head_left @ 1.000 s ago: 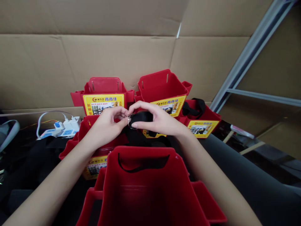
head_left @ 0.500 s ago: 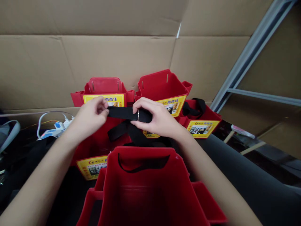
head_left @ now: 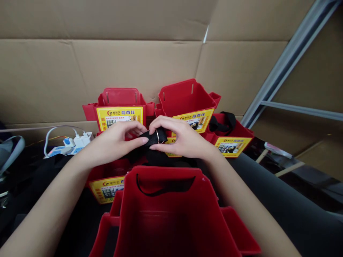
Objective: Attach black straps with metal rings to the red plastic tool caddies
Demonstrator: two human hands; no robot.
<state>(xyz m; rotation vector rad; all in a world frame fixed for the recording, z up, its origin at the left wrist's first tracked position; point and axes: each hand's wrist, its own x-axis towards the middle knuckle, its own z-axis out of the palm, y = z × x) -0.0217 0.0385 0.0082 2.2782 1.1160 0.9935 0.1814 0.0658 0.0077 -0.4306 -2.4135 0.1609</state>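
A black webbing strap (head_left: 151, 138) is bunched between my two hands, just beyond the back wall of the nearest red plastic tool bucket (head_left: 166, 214). My left hand (head_left: 122, 139) pinches its left end with thumb and fingers. From the other side my right hand (head_left: 178, 137), with a ring on one finger, is closed round the strap. More black strap lies below the hands and passes through slots in the bucket's back wall, a loop of it showing inside. Where the strap's end lies is hidden by my fingers.
Behind stand more red buckets (head_left: 187, 94) with yellow labels, one (head_left: 227, 134) with coiled black strap at the right. A white power strip (head_left: 68, 144) with plugs and cables lies at the left. Cardboard (head_left: 134, 64) walls the back; a metal frame (head_left: 284, 67) slants at the right.
My left hand has moved right, towards my right hand. The strap stretched between them is now folded or rolled up short. My right hand has stayed nearly in place.
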